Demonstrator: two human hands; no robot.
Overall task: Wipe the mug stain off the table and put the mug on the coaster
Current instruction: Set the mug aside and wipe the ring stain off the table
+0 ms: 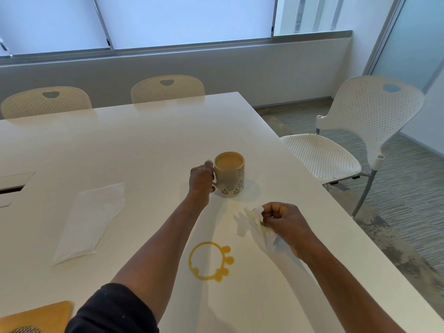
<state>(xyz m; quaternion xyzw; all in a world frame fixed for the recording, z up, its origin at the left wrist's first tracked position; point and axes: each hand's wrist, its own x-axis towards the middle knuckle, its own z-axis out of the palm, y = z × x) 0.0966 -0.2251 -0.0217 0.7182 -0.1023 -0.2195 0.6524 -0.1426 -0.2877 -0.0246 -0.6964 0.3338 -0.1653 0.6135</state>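
A cream mug (pixel 230 175) with a leaf pattern, full of milky coffee, stands on the white table (pixel 120 145). My left hand (pixel 201 181) grips its handle from the left. Nearer to me lies a yellow-brown ring stain (pixel 210 260) with several blobs on its right side. My right hand (pixel 283 224) hovers to the right of the stain, closed on a crumpled white paper towel (pixel 254 224). A yellow-orange coaster (pixel 40 316) shows at the bottom left corner, partly cut off by the frame.
A flat white paper towel (pixel 89 219) lies on the table to the left. Two perforated chairs (pixel 168 88) stand at the far edge, another chair (pixel 348 140) at the right side. A cable slot (pixel 12 186) sits at the left edge.
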